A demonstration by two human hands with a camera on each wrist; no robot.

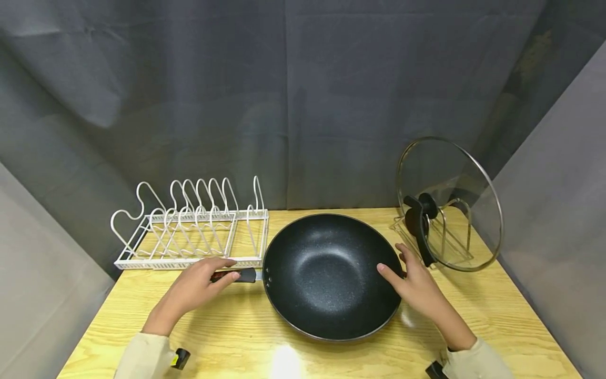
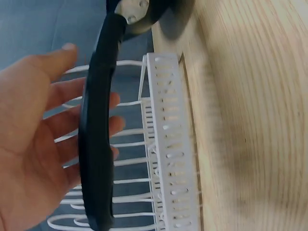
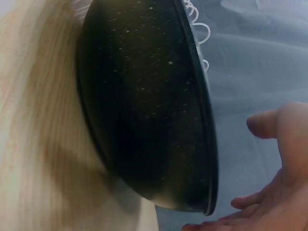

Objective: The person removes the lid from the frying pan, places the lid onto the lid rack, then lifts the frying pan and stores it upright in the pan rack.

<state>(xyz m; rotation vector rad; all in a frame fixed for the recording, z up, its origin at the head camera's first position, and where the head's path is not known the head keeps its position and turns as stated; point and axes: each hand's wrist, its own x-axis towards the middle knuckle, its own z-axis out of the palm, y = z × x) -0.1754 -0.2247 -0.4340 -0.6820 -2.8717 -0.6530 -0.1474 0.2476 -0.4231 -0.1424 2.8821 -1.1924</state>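
A black wok [image 1: 331, 279] sits on the wooden table between both hands, its dark interior facing up. Its black handle [image 2: 98, 120] points left, beside the white rack. My left hand [image 1: 196, 287] is at this handle, with its fingers behind it and its thumb standing off on the near side in the left wrist view. At the wok's right edge is my right hand [image 1: 418, 287], thumb over the rim in the head view and fingers spread outside. The right wrist view shows the thumb apart from the wok's speckled outer wall [image 3: 144, 101].
A white wire rack [image 1: 189, 261] with several upright loops stands at the back left. On the right, a glass lid [image 1: 473, 179] with a black handle [image 1: 418, 226] leans upright in a small wire stand [image 1: 443, 231]. Grey curtains [image 1: 331, 105] hang behind the table [image 1: 360, 360].
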